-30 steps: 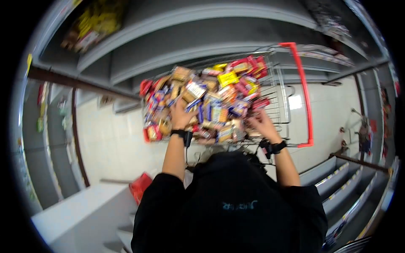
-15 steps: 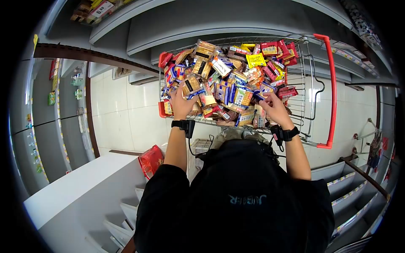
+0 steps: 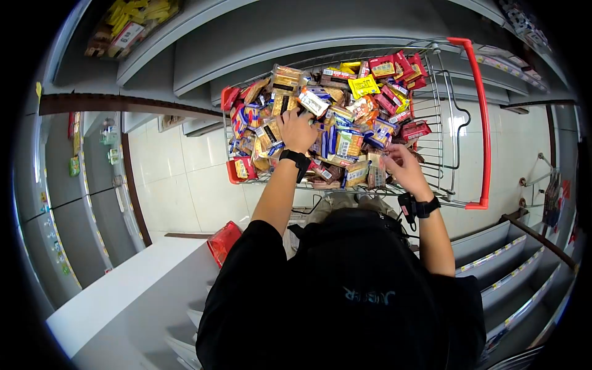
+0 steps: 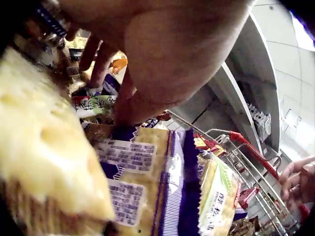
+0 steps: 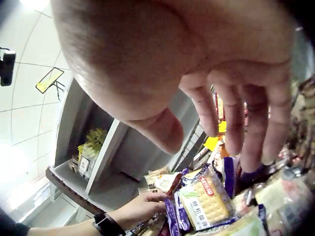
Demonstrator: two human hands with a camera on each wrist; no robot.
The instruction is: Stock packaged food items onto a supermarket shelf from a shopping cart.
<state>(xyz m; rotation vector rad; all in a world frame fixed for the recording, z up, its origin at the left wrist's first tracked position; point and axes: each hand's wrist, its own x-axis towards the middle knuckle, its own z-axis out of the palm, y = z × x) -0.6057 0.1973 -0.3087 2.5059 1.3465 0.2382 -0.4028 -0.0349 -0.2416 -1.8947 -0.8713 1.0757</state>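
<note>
A wire shopping cart (image 3: 435, 132) is heaped with small packaged biscuits and snacks. My left hand (image 3: 298, 131) reaches palm down into the left-middle of the heap. In the left wrist view its fingers (image 4: 101, 64) point down among the packets, near a green-and-white packet (image 4: 96, 107). A purple-edged cracker packet (image 4: 133, 172) lies close under that hand. My right hand (image 3: 404, 168) hovers at the near right side of the heap, fingers loosely bent, holding nothing. In the right wrist view, a clear cracker packet with a red label (image 5: 204, 201) lies below its fingers.
Grey shelving (image 3: 265, 34) runs along the cart's far side, with yellow packets (image 3: 139, 18) on it at upper left. The cart's red handle (image 3: 480, 123) is at the right. A red bag (image 3: 224, 242) sits by a white-topped shelf end (image 3: 129, 277) at lower left.
My left hand has moved right across the heap and reaches in among the packets. My right hand has drawn back slightly from a blue packet. The view has sharpened since the first frame.
</note>
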